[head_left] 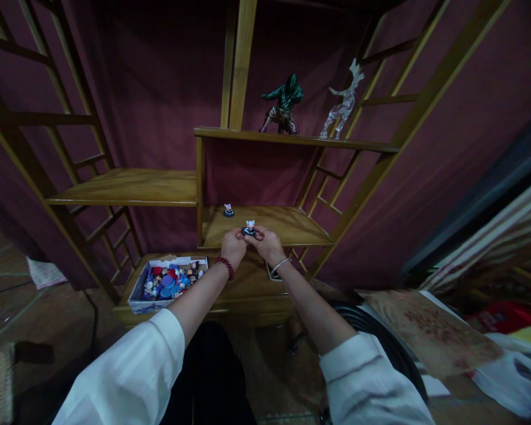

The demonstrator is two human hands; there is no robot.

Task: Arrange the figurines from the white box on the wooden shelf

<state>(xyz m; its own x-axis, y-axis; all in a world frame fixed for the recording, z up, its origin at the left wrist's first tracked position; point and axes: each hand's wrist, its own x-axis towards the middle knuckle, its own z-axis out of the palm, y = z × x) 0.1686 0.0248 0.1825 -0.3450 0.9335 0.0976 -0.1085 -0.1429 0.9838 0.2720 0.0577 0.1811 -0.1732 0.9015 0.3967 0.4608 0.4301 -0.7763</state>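
Note:
Between my two hands is a small figurine [250, 227] with a pale head and a dark round base. My left hand [234, 245], with a red bead bracelet at the wrist, pinches the base from the left. From the right, my right hand [268, 245], wearing a silvery bracelet, grips the same base. Both hands are in front of the middle shelf board [283, 221]. A similar figurine [229, 210] stands upright on that board, farther back and to the left.
A box [135, 298] full of small colourful figures and round bases sits lower left. Above stand a green-hooded statue [285, 103] and a clear deer figure [343, 105]. A left shelf [128, 188] juts out beside the middle one. Lower right are a black chair [380, 330] and a patterned board [429, 327].

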